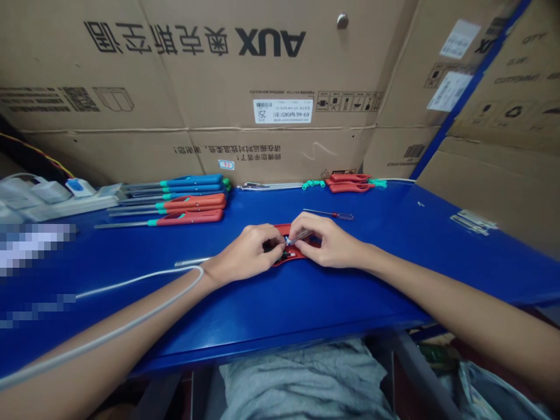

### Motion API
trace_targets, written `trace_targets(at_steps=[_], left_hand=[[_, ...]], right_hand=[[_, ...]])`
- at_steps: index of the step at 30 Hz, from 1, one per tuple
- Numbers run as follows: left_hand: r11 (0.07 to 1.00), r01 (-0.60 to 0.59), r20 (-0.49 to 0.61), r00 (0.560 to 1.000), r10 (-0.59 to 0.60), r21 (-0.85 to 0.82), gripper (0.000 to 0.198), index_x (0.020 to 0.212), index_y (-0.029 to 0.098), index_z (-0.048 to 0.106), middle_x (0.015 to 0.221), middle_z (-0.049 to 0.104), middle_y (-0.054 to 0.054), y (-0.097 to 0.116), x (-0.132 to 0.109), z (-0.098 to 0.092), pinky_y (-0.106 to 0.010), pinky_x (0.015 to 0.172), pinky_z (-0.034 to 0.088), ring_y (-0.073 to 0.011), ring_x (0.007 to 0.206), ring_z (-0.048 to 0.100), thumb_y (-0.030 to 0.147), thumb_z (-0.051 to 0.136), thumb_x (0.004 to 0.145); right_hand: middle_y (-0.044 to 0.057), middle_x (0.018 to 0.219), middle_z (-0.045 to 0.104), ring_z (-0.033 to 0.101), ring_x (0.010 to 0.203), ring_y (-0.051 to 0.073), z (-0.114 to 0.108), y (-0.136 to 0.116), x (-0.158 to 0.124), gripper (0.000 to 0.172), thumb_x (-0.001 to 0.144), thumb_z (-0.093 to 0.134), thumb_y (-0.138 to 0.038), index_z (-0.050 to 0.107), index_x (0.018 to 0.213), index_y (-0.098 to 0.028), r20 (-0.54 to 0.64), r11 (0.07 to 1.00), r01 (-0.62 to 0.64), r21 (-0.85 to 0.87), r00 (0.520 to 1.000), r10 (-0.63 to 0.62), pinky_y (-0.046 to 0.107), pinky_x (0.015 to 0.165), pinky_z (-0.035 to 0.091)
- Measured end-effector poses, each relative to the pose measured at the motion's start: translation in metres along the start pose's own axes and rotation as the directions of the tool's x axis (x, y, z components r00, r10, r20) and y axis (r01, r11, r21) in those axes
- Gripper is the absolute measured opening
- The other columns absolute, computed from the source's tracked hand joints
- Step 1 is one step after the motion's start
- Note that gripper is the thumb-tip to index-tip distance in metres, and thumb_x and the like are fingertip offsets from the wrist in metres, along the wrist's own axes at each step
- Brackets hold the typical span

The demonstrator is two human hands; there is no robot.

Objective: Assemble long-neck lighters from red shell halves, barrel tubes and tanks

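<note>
An opened red lighter casing (297, 252) lies on the blue table between my hands, with small dark and white parts showing inside it. My left hand (251, 252) is closed at the casing's left end, thumb and fingertips pinched beside a small white part (287, 240). From the right, my right hand (328, 240) pinches a small greyish, partly clear piece (301, 234) over the casing. My fingers cover much of both pieces, so their exact kind is hidden. Behind my right hand lies a screwdriver (343, 216) with a clear reddish handle. A thin metal tube (188, 262) reaches under my left wrist.
Long-necked lighters in blue (196, 181) and red (192, 217) are stacked at the back left, beside a power strip (79, 201). Red handle shells (350, 182) and thin rods (271, 186) lie along the cardboard wall (210, 87). A white cable (144, 312) crosses my left forearm.
</note>
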State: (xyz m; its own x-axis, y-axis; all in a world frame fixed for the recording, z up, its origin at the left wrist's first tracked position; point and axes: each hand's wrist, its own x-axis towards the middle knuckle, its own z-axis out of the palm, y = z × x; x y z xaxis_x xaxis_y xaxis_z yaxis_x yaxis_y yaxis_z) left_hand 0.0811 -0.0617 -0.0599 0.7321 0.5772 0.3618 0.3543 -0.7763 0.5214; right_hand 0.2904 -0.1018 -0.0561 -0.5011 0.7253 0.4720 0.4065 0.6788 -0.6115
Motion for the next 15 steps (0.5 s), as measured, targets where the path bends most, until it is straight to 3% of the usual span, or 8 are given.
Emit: trace_targets(at_steps=[15], left_hand=[[1.000, -0.001, 0.001, 1.000, 0.001, 0.010, 0.013, 0.077, 0.016, 0.065, 0.076, 0.067, 0.000, -0.0008, 0.0005, 0.0000, -0.022, 0.061, 0.043, -0.0105, 0.063, 0.058, 0.012, 0.053, 0.080]], right_hand=[[0.005, 0.095, 0.055, 0.062, 0.082, 0.016, 0.0035, 0.0010, 0.0007, 0.011, 0.083, 0.054, -0.009, 0.058, 0.088, -0.018, 0.003, 0.998, -0.027, 0.050, 1.000, 0.026, 0.035, 0.077, 0.054]])
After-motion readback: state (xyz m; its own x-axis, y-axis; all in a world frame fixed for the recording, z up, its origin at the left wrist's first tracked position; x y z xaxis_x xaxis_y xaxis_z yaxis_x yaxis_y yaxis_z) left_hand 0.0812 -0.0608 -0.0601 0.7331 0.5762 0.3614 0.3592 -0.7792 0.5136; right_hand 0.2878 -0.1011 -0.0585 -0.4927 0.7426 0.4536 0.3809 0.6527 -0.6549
